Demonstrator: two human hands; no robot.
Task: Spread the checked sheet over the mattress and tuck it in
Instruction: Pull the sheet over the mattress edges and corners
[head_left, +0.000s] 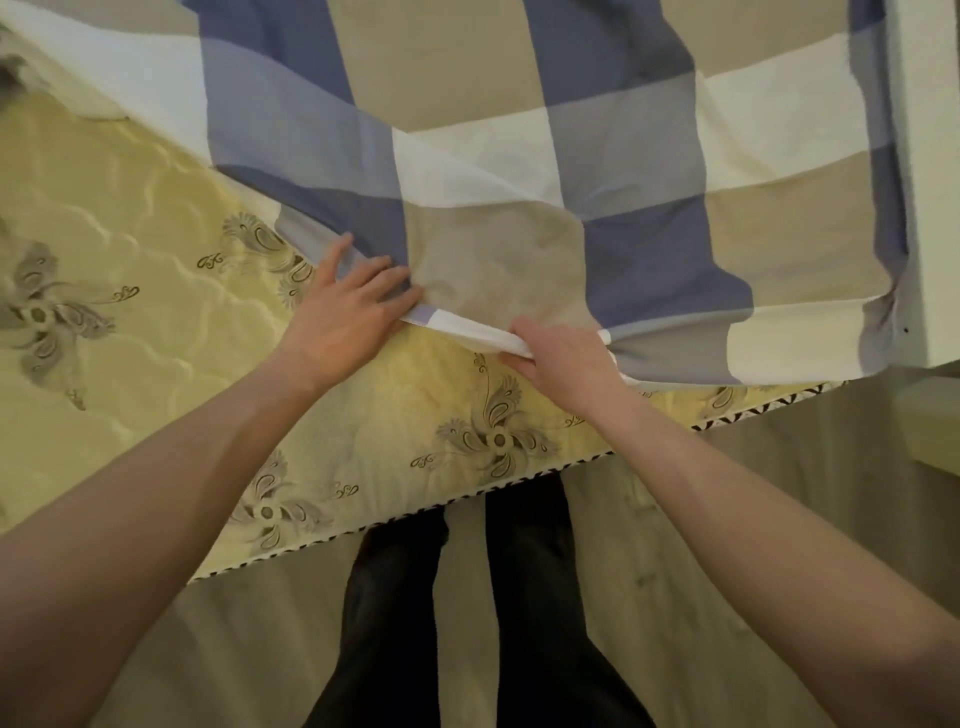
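Note:
The checked sheet, in blue, beige and white squares, covers the upper right part of the yellow quilted mattress. Its loose hem runs diagonally from the upper left down to the mattress's near right corner. My left hand rests on that hem with its fingers curled over the cloth's edge. My right hand pinches a bunched white fold of the hem a short way to the right. The left and near parts of the mattress lie bare, showing grey flower prints.
A white bed frame panel stands along the right side of the mattress. The mattress's near edge has a black-and-white piping. My dark-trousered legs stand on the pale floor against that edge.

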